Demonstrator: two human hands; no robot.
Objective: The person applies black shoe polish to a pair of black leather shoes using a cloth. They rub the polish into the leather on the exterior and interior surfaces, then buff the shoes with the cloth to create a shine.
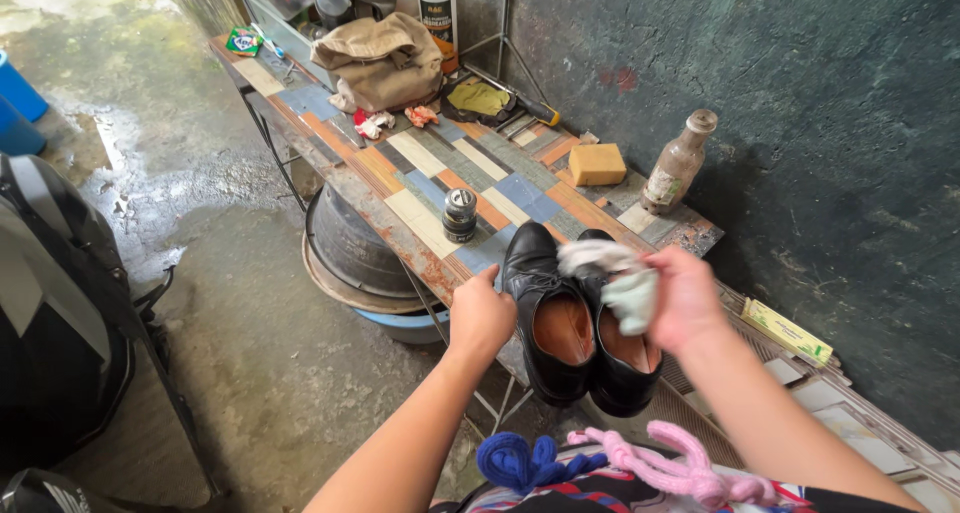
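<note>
- Rough dark-green wall and wet concrete floor frame a narrow tiled bench [420,188] patterned in orange, blue and cream, running away from the hands.
- At the bench's near end sits a pair of black leather shoes [560,323], side by side and touching, toes pointing away, tan insoles showing.
- Left hand [480,318] is clenched on the outer edge of the left shoe, steadying it.
- Right hand [685,298] grips a bunched pale cloth [615,278] directly over the right shoe's opening; the cloth looks to be touching the leather, though I cannot tell for sure.
- Just beyond the left hand stands a small round tin [459,213]; beyond the right hand lie a yellow sponge block [597,163] and a dusty bottle [678,163].
- Further off rests a folded khaki bag [385,61].
- Judgement: wiping goes best with the left hand holding the shoe firmly, and the cloth kept bunched tight so loose ends do not drag.
</note>
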